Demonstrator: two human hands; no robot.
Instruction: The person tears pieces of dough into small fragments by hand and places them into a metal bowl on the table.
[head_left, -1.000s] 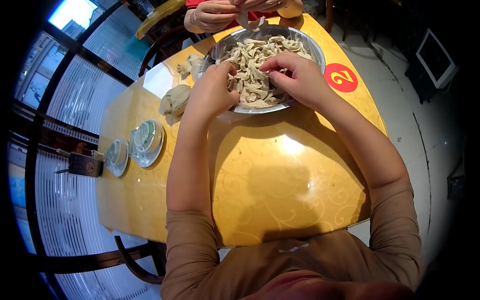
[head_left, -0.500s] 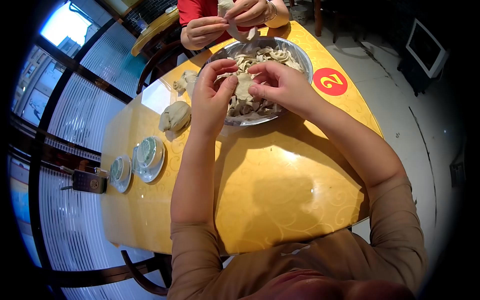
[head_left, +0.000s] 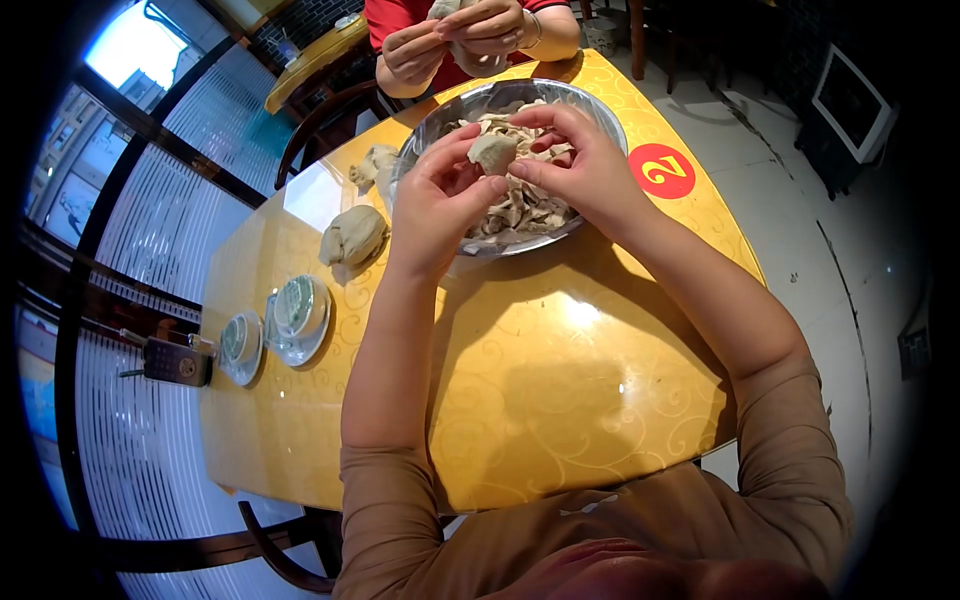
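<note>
My left hand (head_left: pixel 440 205) is closed on a small pale piece of dough (head_left: pixel 492 153), pinched between thumb and fingertips. My right hand (head_left: pixel 575 165) is just to the right of it, thumb tip close to the dough's edge and the fingers curved apart from the thumb. Both hands are above a large metal bowl (head_left: pixel 612 112) lined with clear plastic. Many torn, flat dough pieces (head_left: pixel 515 215) fill the bowl. Whether the right thumb touches the dough, I cannot tell.
Across the table, another person's hands (head_left: pixel 480 28) hold dough over the bowl's far side. Two dough lumps (head_left: pixel 353 236) (head_left: pixel 375 166) lie left of the bowl. Wrapped dishes (head_left: pixel 298 308) stand at the left edge. A red number sticker (head_left: pixel 661 171) is on the yellow table (head_left: pixel 560 400).
The dough that stretched between my two hands is now a smaller, folded-looking piece in my left fingers. My right fingers have spread and lifted. The other person's hands have shifted slightly left.
</note>
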